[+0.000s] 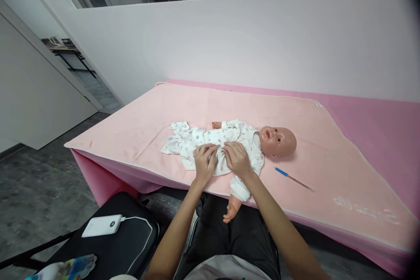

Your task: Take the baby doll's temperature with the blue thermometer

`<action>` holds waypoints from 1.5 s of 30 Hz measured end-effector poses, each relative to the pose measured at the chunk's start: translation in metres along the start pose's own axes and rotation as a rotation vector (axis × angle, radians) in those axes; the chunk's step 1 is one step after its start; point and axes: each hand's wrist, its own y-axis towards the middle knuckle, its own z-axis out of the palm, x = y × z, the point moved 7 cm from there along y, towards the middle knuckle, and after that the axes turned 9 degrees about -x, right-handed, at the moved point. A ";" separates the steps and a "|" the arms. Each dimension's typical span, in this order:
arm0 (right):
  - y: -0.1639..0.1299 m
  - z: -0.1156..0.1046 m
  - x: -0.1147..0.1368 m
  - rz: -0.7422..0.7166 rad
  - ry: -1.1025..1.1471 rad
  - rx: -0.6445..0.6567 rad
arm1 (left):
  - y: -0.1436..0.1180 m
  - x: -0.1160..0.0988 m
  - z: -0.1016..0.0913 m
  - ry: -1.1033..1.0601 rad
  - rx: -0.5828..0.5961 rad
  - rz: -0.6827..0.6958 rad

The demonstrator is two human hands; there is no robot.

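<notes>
A baby doll (278,141) lies on its back on a pink blanket (131,127), its head to the right. It wears white printed baby clothes (197,135) with long sleeves. My left hand (206,162) and my right hand (236,157) are close together at the doll's middle, fingers bent and pinching the cloth of the garment's front. The fingertips hide the exact spot they grip. One doll arm hangs over the table's near edge, below my right wrist; the other lies out on the far side.
Right of the doll lies a thin stick with a blue handle (282,172). On a black chair (114,253) at the lower left are a white power bank (102,225) with a cable and a colourful packet (77,267). A white wall (229,43) stands behind the table.
</notes>
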 end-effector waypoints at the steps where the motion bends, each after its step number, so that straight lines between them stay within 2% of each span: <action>1: 0.000 -0.001 -0.001 0.015 0.006 -0.020 | 0.000 -0.002 0.001 0.005 0.017 0.007; 4: -0.001 -0.002 -0.006 0.061 0.008 -0.050 | -0.001 -0.006 0.001 0.035 0.041 0.021; 10: -0.001 0.002 -0.007 0.084 -0.020 -0.007 | -0.002 -0.012 -0.002 0.020 0.022 0.072; 15: -0.001 0.003 -0.009 0.084 -0.022 0.005 | -0.003 -0.013 -0.005 0.003 -0.035 0.086; 21: -0.001 0.001 -0.009 0.103 -0.008 -0.013 | -0.004 -0.007 -0.013 -0.004 -0.136 0.006; 27: -0.001 0.000 -0.009 0.114 0.010 -0.032 | -0.002 -0.010 -0.002 0.066 -0.043 0.032; 29: -0.001 0.000 -0.009 0.118 0.011 -0.029 | -0.002 -0.009 -0.003 0.041 -0.047 0.024; 34: -0.001 0.001 -0.009 0.113 -0.008 -0.012 | -0.003 0.005 -0.014 -0.095 -0.167 -0.109; 37: -0.002 0.001 -0.009 0.106 -0.020 -0.010 | -0.003 0.005 -0.019 -0.097 -0.226 -0.115; 39: -0.002 0.001 -0.009 0.104 -0.028 -0.009 | -0.003 0.000 -0.016 -0.054 -0.197 -0.066; 42: -0.002 0.002 -0.009 0.101 -0.039 -0.013 | -0.002 -0.009 -0.005 0.019 -0.082 0.017; 45: -0.002 0.002 -0.010 0.095 -0.045 -0.015 | -0.001 -0.011 0.001 0.070 -0.008 0.035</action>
